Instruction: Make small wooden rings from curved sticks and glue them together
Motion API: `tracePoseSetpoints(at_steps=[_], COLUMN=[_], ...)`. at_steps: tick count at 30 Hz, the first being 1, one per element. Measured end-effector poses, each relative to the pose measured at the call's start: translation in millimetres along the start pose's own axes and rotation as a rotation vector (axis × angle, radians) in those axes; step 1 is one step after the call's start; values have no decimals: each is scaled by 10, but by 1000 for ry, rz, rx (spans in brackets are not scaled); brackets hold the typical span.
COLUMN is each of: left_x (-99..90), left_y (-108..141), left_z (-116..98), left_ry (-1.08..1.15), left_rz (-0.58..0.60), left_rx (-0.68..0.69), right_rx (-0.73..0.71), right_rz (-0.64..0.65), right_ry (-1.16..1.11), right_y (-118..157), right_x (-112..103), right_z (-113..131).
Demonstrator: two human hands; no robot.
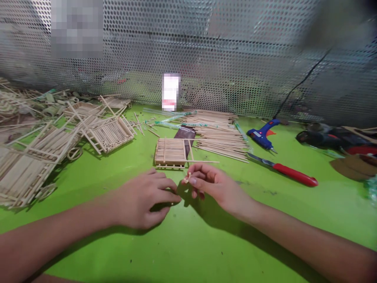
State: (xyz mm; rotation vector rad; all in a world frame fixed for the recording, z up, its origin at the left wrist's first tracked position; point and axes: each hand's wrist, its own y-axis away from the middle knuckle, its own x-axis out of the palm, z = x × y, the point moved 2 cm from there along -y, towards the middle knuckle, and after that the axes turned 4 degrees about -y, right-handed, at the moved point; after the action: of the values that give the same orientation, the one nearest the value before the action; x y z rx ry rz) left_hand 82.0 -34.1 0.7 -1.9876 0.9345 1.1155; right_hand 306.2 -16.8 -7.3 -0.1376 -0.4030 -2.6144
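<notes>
My right hand (207,182) pinches a small pale wooden piece (187,179) between thumb and fingers, just in front of a small cart-like stick frame (170,152). To its left, my left hand (150,198) is held low over the green table (188,251), palm down with fingers bent and thumb apart; a tiny pale bit shows by its fingertips, and no held object can be made out. The stick frame lies on the table, with a long thin stick reaching out from its right side. Neither hand touches the frame.
Loose thin sticks (220,135) lie behind the frame, beside a dark packet (185,135). At right are a blue glue gun (262,135) and a red-handled knife (294,174). Several stick carts (110,133) crowd the left. A perforated metal panel (229,78) stands behind.
</notes>
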Motion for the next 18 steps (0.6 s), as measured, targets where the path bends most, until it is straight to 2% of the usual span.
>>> tracePoseSetpoints(at_steps=[2, 3, 6, 8, 13, 18], left_x=[22, 23, -17, -49, -65, -23], left_y=[-9, -10, 1, 5, -7, -3], left_z=[-14, -6, 43, 60, 15, 21], left_ry=[-15, -5, -14, -58, -99, -69], left_rz=[-20, -68, -302, -406, -433, -426], left_rx=[14, 19, 20, 32, 102, 82], right_rx=[-1, -2, -29, -57, -66, -68], right_rz=[19, 25, 33, 54, 60, 21], right_ry=[-5, 11, 78, 96, 74, 117], right_y=[12, 21, 54, 75, 106, 131], right_x=[20, 32, 75, 111, 158, 213], right_z=[-1, -2, -3, -8, -27, 27])
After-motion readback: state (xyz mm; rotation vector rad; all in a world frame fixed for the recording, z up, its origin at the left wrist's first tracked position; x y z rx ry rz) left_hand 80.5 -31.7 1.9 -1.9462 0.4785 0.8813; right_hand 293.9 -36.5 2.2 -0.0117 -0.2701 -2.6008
